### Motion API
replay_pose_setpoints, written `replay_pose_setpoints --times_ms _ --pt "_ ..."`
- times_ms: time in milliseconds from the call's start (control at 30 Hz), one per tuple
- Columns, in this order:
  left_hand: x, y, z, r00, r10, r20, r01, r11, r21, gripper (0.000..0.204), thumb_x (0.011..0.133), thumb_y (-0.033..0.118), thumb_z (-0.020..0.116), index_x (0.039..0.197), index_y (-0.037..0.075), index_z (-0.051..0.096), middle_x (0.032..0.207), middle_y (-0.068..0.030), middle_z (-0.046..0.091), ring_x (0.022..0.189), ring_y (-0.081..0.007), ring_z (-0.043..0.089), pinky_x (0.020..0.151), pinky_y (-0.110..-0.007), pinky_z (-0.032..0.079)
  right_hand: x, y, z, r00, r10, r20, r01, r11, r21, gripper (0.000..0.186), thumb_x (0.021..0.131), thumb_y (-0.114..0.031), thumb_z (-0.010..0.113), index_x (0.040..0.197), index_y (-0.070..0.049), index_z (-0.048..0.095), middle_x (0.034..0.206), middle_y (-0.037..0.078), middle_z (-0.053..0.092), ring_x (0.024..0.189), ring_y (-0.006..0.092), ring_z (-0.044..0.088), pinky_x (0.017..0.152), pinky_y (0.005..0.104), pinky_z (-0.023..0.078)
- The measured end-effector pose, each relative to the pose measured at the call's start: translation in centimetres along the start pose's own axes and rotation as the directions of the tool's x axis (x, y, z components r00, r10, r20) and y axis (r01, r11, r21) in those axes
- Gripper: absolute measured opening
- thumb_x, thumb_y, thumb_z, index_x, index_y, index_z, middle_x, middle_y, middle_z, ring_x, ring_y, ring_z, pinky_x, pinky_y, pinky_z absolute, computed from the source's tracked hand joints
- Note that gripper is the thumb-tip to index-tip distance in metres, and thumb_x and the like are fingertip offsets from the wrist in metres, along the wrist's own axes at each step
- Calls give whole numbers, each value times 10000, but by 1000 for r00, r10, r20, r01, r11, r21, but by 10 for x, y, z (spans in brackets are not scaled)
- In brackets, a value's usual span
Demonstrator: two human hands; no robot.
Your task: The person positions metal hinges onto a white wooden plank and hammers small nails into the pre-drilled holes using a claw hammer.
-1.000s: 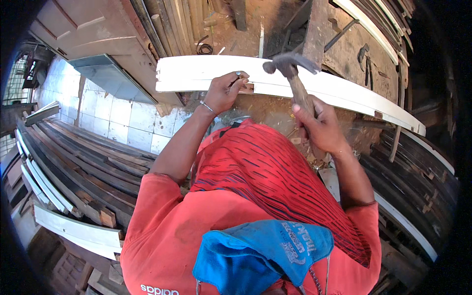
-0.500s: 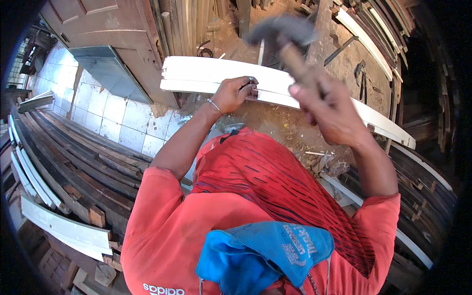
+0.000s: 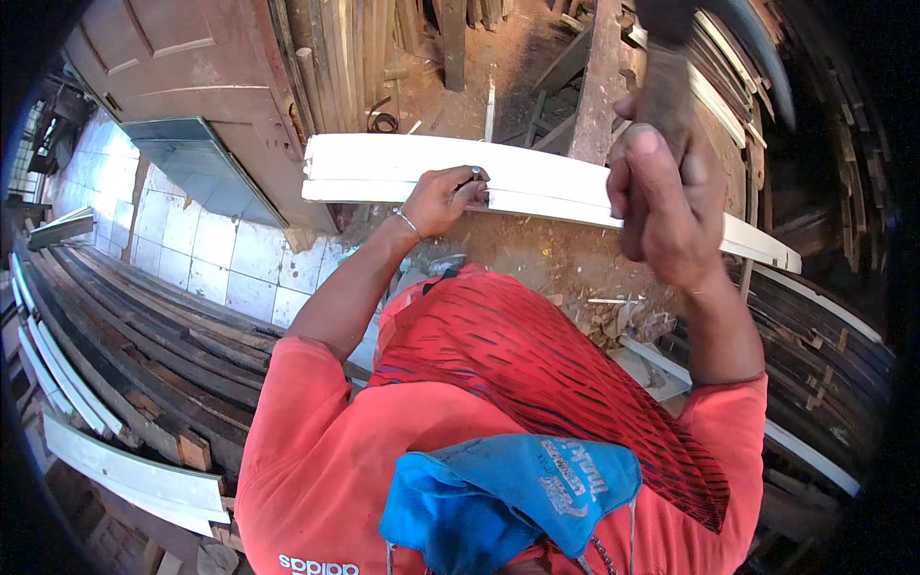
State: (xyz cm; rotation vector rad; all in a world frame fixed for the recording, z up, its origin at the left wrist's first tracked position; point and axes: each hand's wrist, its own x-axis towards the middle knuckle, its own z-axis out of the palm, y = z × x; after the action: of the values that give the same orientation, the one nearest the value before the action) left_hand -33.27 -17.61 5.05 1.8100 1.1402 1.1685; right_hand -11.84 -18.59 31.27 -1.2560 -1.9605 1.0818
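Observation:
A long white timber piece (image 3: 383, 158) with a groove along its length lies across in front of me. My left hand (image 3: 444, 199) rests at its near edge, fingers closed round a slim metal-topped tool (image 3: 476, 173). I see that tool nearly end-on, so its exact kind is unclear. Beside those fingers, a small brown cut-out (image 3: 481, 201) shows in the white edge. My right hand (image 3: 671, 196) is wrapped round the wooden handle of a hammer (image 3: 668, 96), raised at the upper right. The hammer's dark head is blurred and partly cut off by the picture's top.
A brown panelled door (image 3: 182, 57) and a framed glass pane (image 3: 196, 158) stand at the far left. Stacked dark planks (image 3: 144, 326) fill the left side; more timber (image 3: 815, 335) lies at the right. Wood scraps litter the dirt floor (image 3: 537, 249) below the white piece.
My right hand has swung the hammer up and to the right, away from the white timber. My left hand keeps its hold at the same edge. The whole view has shifted slightly.

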Motion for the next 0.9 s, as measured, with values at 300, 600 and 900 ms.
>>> replay_pose_setpoints --times_ms 300,600,900 --pt "-4 -7 0 998 -55 -19 55 998 29 183 962 148 603 1061 20 688 943 -194 721 884 -367 715 777 -412 563 9 -12 6 908 314 278 -281 947 -154 381 1023 -376 553 1127 -14 608 715 16 532 613 86 524 572 226 422" --pt "9 -10 -3 988 -141 58 133 983 125 253 980 271 610 1057 45 693 937 -184 721 880 -388 702 780 -427 553 17 55 15 760 524 384 -398 843 -362 478 973 -468 629 1000 9 602 625 19 565 572 117 573 509 305 445" --pt "68 73 -37 925 -92 368 -179 750 637 289 916 328 665 1019 67 734 1022 -148 739 1006 -334 700 823 -412 560 41 259 22 926 282 -250 -361 855 -372 568 849 -455 746 1196 -12 665 1073 170 659 1023 278 644 905 448 493"
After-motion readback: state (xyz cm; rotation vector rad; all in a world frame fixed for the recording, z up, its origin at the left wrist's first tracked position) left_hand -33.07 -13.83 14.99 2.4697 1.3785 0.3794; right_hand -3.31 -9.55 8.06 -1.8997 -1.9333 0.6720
